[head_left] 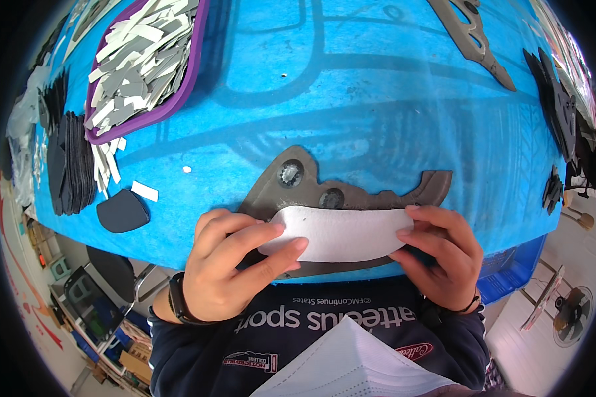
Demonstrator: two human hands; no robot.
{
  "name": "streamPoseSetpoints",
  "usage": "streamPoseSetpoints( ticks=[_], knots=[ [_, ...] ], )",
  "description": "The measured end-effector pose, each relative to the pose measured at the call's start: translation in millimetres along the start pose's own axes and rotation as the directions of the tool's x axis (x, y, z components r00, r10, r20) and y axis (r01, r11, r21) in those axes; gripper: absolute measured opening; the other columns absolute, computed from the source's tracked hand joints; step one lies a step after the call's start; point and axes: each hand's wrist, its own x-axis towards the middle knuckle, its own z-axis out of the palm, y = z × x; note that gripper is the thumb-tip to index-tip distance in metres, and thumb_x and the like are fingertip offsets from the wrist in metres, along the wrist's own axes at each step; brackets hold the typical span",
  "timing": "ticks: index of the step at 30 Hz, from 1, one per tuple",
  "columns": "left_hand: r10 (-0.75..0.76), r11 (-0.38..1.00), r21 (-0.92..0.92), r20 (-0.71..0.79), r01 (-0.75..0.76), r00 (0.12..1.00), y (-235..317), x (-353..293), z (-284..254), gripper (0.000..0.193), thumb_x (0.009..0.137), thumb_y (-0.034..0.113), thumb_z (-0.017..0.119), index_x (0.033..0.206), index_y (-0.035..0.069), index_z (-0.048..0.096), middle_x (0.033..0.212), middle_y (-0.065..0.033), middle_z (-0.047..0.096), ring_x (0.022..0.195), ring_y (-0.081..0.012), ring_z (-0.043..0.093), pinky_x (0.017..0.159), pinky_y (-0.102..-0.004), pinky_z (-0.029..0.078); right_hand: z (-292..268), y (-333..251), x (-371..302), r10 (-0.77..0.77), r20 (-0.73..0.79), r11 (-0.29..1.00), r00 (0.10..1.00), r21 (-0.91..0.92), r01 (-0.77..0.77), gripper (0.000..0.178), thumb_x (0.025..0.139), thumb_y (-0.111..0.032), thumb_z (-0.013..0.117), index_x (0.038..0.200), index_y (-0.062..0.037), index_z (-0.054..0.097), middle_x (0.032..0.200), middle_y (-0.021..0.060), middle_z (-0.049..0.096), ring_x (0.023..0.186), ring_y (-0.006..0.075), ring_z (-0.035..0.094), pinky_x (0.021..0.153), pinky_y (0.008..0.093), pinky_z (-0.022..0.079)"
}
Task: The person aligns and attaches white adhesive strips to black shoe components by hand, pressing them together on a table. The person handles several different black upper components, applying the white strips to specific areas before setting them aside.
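White pc held at both ends over dk grey part

L hand (228, 264) has its grip pinching the L end of the white pc (347, 235), w/ thumb & forefinger tips on the upper face; the other fingers partly hidden. R hand (447, 251) grip pinches the R end, fingertips at the edge, thumb lower down. White pc is long, rounded at the L end, bowed along the bottom edge, approx. level, near the front edge of the blue desk (391, 106), right before the person's dk top (291, 344). It overlaps the dk grey part (314, 182), which has 2 round spots & a hooked R end; can't tell if they touch all along.

Far L: purple basket (197, 53) full of white/grey strips (142, 63), more loose strips just beside it. Below: stack of dk pcs (73, 162), then a single rounded dk pc (122, 212) w/ a small white rect. (144, 191) next to it.

Far R: another dk grey shape (473, 36) near top, dk stack (556, 99) at the desk edge, small dk bits (553, 190) under that. Off the desk, R side: blue crate (510, 264) & fan (571, 314).
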Motion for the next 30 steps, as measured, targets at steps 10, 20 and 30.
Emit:
streamPoseSetpoints(
  ticks=[10, 20, 30],
  knots=[
    [0.035, 0.997, 0.061, 0.015, -0.035, 0.999, 2, 3, 0, 0.033, 0.062, 0.014, 0.080, 0.095, 0.011, 0.074, 0.101, -0.0041, 0.059, 0.083, -0.0207, 0.052, 0.069, -0.0358, 0.041, 1, 2, 0, -0.044, -0.017, 0.998, 0.999, -0.042, 0.043, 0.036, 0.057, 0.001, 0.083, 0.089, -0.0031, 0.069, 0.109, 0.0125, 0.064, 0.077, 0.0200, 0.061, 0.064, 0.0284, 0.051],
    [0.023, 0.994, 0.101, 0.076, -0.030, 0.997, 9, -1, -6, 0.045, 0.066, 0.034, 0.078, 0.103, 0.010, 0.071, 0.105, -0.0048, 0.059, 0.091, -0.0234, 0.052, 0.078, -0.0369, 0.043, 5, -2, -5, -0.088, -0.012, 0.985, 0.996, -0.149, 0.085, 0.034, 0.060, -0.001, 0.080, 0.092, -0.0010, 0.068, 0.110, 0.0121, 0.061, 0.083, 0.0207, 0.060, 0.068, 0.0306, 0.051],
    [0.189, 0.851, 0.474, 0.126, -0.227, 0.974, 25, -5, 25, 0.038, 0.078, 0.011, 0.063, 0.112, -0.005, 0.062, 0.126, -0.0123, 0.058, 0.099, -0.0227, 0.057, 0.082, -0.0295, 0.049, 34, -26, 2, -0.296, 0.285, 0.736, 0.912, -0.541, 0.408, 0.037, 0.078, -0.013, 0.058, 0.110, 0.0049, 0.062, 0.124, 0.0170, 0.056, 0.107, 0.0277, 0.055, 0.089, 0.0363, 0.049]
  ],
)
